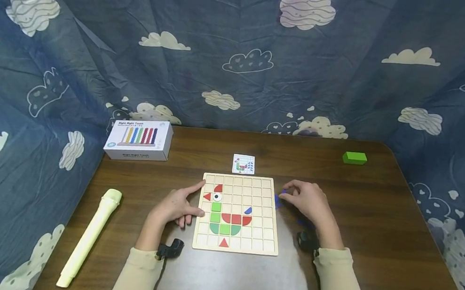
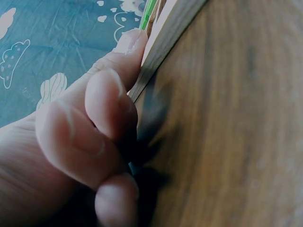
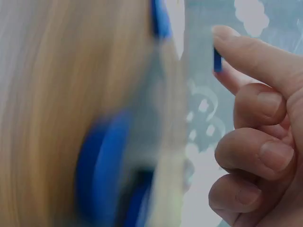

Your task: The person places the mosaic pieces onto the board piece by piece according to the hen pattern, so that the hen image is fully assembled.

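Note:
My left hand (image 1: 174, 206) rests at the left edge of a wooden grid board (image 1: 259, 235), index finger and thumb spread along the rim, the other fingers bent underneath. Red, green and white pieces on the board form a bird-like figure, with one blue quarter-round piece (image 1: 248, 210) above its right end. Beyond the board's right edge, my right hand (image 1: 311, 201) pinches a small blue piece (image 3: 217, 60) between thumb and index finger. More blue pieces (image 3: 102, 170) lie on the table near that hand, blurred in the right wrist view.
A small picture card (image 1: 243, 164) lies behind the board. At the back left stands an abacus box (image 1: 141, 140), with a pale yellow stick (image 1: 90, 238) in front of it. A green block (image 1: 355, 158) sits at the back right. A cloud-patterned curtain (image 1: 211, 20) hangs behind the table.

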{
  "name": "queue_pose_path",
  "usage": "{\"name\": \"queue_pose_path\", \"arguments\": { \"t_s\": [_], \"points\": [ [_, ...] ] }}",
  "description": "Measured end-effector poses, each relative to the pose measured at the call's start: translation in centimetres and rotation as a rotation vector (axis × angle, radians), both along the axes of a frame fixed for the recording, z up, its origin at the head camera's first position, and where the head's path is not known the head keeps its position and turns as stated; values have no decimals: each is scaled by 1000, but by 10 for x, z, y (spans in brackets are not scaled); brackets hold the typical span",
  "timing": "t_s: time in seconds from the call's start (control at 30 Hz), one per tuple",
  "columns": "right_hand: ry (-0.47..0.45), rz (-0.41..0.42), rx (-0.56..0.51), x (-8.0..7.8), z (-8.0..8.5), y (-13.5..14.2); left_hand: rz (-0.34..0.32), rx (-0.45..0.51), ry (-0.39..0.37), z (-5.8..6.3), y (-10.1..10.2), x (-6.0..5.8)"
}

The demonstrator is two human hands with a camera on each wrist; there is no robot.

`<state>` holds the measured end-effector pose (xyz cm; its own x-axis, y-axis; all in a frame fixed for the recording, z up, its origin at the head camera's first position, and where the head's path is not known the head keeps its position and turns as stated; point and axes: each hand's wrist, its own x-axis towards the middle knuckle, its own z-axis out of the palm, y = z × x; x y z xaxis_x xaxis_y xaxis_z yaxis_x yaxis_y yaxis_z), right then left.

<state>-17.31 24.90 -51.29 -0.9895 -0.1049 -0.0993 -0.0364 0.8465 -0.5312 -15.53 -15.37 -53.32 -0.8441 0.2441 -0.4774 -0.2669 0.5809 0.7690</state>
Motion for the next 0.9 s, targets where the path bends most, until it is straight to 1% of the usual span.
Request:
{"name": "queue_pose_path", "arguments": {
  "t_s": [0.13, 0.2, 0.3, 0.4, 0.53, 0.67, 0.9],
  "points": [
    [14, 34, -30, 5, 6, -29, 2, 0, 0, 1, 0, 0],
    [16, 58, -25, 6, 5, -41, 3, 2, -2, 1, 0, -1],
    [4, 70, 1, 8, -2, -53, -2, 6, -1, 2, 0, -1],
    [-10, 67, 20, 8, -9, -57, -6, 6, -1, 2, 1, -1],
    [0, 70, 32, 7, -14, -58, 0, -1, -5, 3, 1, -1],
    [0, 80, 33, 6, -16, -57, 8, -6, -12, 3, 1, -1],
    [15, 86, 38, 7, -16, -57, -1, -1, -6, 1, 1, 0]
  ]
}}
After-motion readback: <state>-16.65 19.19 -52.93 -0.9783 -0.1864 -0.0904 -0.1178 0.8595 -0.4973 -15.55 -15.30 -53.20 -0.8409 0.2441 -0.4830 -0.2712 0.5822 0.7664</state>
